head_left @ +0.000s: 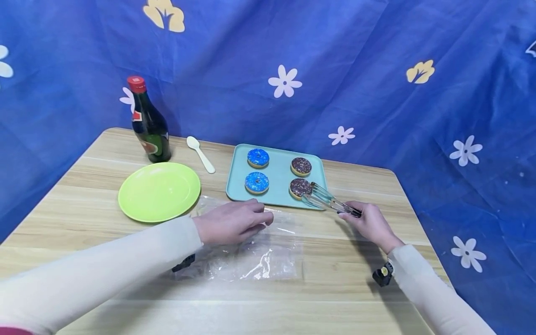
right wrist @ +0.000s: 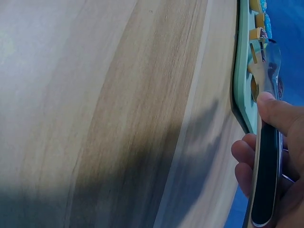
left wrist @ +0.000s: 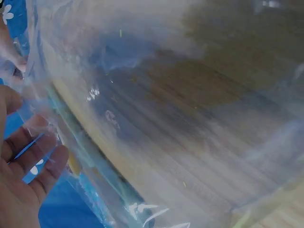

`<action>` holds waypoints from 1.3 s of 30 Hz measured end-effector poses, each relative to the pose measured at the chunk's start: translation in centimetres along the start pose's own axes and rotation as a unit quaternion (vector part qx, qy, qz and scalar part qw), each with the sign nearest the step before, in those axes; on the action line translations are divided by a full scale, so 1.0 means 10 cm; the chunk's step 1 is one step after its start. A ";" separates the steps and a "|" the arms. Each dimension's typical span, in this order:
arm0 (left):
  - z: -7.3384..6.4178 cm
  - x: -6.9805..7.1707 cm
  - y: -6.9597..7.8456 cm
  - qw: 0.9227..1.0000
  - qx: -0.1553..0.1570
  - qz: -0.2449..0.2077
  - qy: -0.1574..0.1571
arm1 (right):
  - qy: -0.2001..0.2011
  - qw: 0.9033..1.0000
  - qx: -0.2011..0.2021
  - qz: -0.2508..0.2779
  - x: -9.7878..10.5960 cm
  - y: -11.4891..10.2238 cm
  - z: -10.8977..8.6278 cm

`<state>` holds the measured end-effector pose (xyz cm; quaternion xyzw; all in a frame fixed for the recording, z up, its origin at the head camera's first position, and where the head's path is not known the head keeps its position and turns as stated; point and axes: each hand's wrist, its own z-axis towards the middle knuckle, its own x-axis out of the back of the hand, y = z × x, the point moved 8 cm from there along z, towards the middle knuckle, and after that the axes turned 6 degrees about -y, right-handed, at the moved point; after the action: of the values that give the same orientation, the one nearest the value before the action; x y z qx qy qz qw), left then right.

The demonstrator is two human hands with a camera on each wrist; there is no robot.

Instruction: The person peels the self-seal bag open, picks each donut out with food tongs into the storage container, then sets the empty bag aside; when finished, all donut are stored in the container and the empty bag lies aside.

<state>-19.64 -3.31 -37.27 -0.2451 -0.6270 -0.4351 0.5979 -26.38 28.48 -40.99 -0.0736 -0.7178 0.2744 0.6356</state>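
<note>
My right hand (head_left: 370, 225) grips the dark handle of a pair of metal food tongs (head_left: 332, 202), thumb on top. One slotted tong end overlaps the right edge of the front chocolate doughnut (head_left: 299, 187); the other lies low by the tray rim. In the right wrist view the tongs (right wrist: 267, 166) point at the doughnuts along the tray. My left hand (head_left: 234, 222), fingers bent, holds the upper edge of a clear plastic bag (head_left: 259, 260), and in the left wrist view the film (left wrist: 166, 118) rises before the camera, across the fingers (left wrist: 50, 171).
The light-green tray (head_left: 278, 200) also bears another chocolate doughnut (head_left: 301, 166) and two blue-iced doughnuts (head_left: 257, 182). On the left stand a green plate (head_left: 159, 193) and a red-capped dark bottle (head_left: 152, 123), with a white spoon (head_left: 201, 154) nearby. A blue flowered cloth (head_left: 234, 56) hangs behind the table.
</note>
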 end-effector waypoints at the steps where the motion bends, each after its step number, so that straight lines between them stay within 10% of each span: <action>1: -0.01 0.00 0.00 1.000 0.001 0.000 -0.002 | -0.001 1.000 -0.001 0.000 -0.01 0.00 0.00; 16: -0.30 -0.42 -0.10 0.989 0.060 -0.029 -0.130 | 0.006 1.000 0.002 0.011 -0.02 -0.02 0.00; 24: -0.33 -0.59 -0.12 0.986 0.071 -0.033 -0.147 | 0.050 0.999 0.001 0.009 0.09 0.03 -0.02; 39: -0.25 -0.69 -0.08 0.983 0.079 -0.004 -0.163 | 0.077 0.988 -0.130 -0.039 0.14 0.56 -0.17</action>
<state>-17.80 -4.38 -44.32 -0.2622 -0.7493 -0.3412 0.5034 -26.36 34.30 -42.41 -0.1483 -0.6984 0.1469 0.6846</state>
